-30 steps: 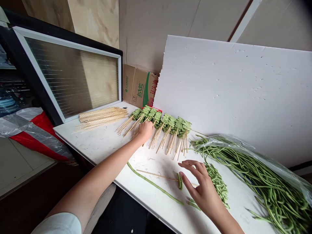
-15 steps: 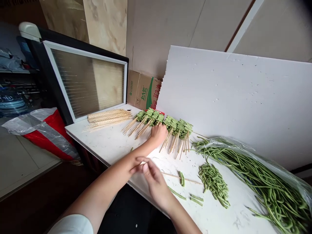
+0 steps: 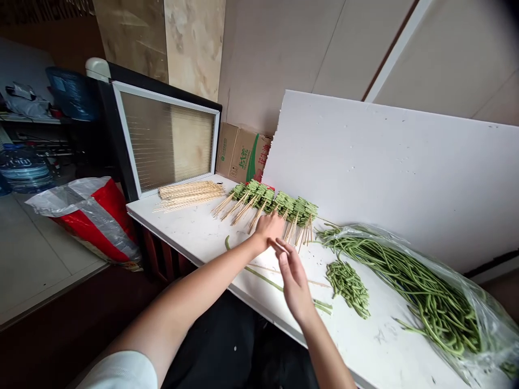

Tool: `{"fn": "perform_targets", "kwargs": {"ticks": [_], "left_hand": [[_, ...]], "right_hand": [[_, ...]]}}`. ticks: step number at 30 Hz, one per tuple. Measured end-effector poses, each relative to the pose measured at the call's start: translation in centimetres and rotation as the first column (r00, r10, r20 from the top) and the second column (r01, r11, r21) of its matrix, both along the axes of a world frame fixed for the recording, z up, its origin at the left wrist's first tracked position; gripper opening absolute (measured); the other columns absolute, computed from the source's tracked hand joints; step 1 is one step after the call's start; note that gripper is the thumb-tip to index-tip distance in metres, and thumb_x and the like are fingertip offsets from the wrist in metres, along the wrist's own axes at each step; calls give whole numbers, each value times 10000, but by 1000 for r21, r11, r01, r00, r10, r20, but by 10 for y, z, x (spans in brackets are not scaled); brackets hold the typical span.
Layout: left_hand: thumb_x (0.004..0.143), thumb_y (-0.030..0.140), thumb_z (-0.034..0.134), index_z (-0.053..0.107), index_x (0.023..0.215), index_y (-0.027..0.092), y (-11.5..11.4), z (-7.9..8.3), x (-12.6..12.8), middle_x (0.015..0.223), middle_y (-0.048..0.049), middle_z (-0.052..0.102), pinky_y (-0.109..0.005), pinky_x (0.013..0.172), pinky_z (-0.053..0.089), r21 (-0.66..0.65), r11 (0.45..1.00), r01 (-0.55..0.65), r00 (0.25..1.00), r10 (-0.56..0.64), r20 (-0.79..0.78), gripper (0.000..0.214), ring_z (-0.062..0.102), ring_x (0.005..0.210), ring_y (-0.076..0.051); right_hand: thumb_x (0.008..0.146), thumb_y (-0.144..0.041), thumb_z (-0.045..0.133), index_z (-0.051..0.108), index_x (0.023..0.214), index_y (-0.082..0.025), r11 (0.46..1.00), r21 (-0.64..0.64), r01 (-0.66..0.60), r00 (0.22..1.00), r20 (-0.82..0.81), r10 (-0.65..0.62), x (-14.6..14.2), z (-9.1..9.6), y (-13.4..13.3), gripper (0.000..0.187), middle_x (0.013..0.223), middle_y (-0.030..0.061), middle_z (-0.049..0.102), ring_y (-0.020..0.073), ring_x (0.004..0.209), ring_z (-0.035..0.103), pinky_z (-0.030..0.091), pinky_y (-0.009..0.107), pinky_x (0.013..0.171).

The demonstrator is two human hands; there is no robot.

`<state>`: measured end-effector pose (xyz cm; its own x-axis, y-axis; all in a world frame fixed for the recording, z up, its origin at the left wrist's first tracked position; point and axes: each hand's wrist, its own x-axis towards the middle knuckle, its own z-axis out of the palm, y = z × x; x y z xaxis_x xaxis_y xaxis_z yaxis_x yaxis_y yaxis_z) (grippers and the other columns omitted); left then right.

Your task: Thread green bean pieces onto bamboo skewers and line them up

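Note:
My left hand (image 3: 271,227) reaches to the front of the bean skewers (image 3: 300,208), its back towards me and its fingers curled out of sight. What it holds, if anything, is hidden. Close beside its wrist, my right hand (image 3: 295,275) has its thumb and fingers apart, with nothing visible in them. A single bamboo skewer (image 3: 318,283) lies on the white table (image 3: 194,229), partly behind my right hand. A long green bean (image 3: 259,274) stretches under my left forearm, and short cut pieces (image 3: 323,307) lie near the front edge.
A pile of cut beans (image 3: 348,289) sits to the right, beside whole long beans (image 3: 389,265) in clear plastic. Bare bamboo skewers (image 3: 190,193) lie at the left. A white board (image 3: 365,162), a carton (image 3: 243,154) and a framed glass panel (image 3: 170,140) stand behind.
My right hand has moved up and away from under my left forearm to beside my left wrist. My left hand stays by the bean skewers. The view has shifted slightly.

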<state>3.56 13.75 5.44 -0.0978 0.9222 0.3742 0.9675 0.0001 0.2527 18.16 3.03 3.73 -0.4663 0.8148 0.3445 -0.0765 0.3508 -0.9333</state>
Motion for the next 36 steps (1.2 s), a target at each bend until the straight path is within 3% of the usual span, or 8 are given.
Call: {"fn": "perform_targets", "kwargs": {"ticks": [3,7,13,19,23,26,31,36], "left_hand": [[1035,180,515,794,1100,137,-28,-6,-6,1172,-174,749,-376,882,560,3,997,81,997,-81,13,290,756,998,-280],[988,271,675,807,1003,181,-73,-19,-9,1003,-82,783,-333,841,545,-24,958,284,947,-277,161,160,734,928,-244],[873,353,871,818,992,194,-114,-53,3,1025,-77,769,-340,923,503,25,822,569,805,-563,188,206,674,1068,-269],[993,213,718,800,950,165,-122,-84,26,975,-96,723,-388,896,460,28,845,534,845,-531,-65,105,625,1073,-287],[1000,185,695,770,978,149,-126,-82,33,1017,-106,718,-408,891,445,98,854,511,857,-497,-136,86,616,1073,-291],[1010,194,685,750,998,167,-128,-76,31,1026,-93,720,-408,897,440,170,842,512,859,-507,-78,71,624,1064,-277],[1023,191,659,740,994,192,-132,-66,30,1022,-75,740,-406,941,454,230,806,545,815,-574,80,86,667,1036,-258],[1006,242,694,781,1051,205,-137,-62,38,1024,-66,777,-326,877,517,290,737,611,616,-673,411,105,712,931,-214]], "right_hand": [[1002,-585,649,651,1339,-270,968,137,208,973,69,-219,46,-9,25,461,1494,146,648,314,1379,604,479,527,1150],[964,-590,652,679,1248,-219,878,141,457,872,123,-473,107,-16,44,468,1215,161,783,334,1206,696,552,519,993],[949,-530,620,769,1111,-193,867,230,442,795,347,-497,150,-17,38,402,1022,141,805,302,964,734,571,418,789],[964,-475,606,793,1086,-190,864,318,390,750,435,-498,152,-28,21,362,1042,140,801,289,899,713,557,392,699],[976,-457,686,797,1176,-241,850,495,179,757,482,-441,140,-35,8,314,1119,112,799,316,1052,698,569,462,882],[944,-399,785,803,1160,-258,783,619,59,791,450,-415,128,-39,0,259,1142,99,800,319,1099,677,542,488,978],[977,-303,758,821,1053,-260,663,744,81,814,334,-474,115,-39,-6,108,917,84,800,285,898,653,544,436,825],[977,-234,749,820,1056,-287,588,798,135,861,199,-468,110,-33,-14,119,894,67,788,270,885,628,538,426,807]]}}
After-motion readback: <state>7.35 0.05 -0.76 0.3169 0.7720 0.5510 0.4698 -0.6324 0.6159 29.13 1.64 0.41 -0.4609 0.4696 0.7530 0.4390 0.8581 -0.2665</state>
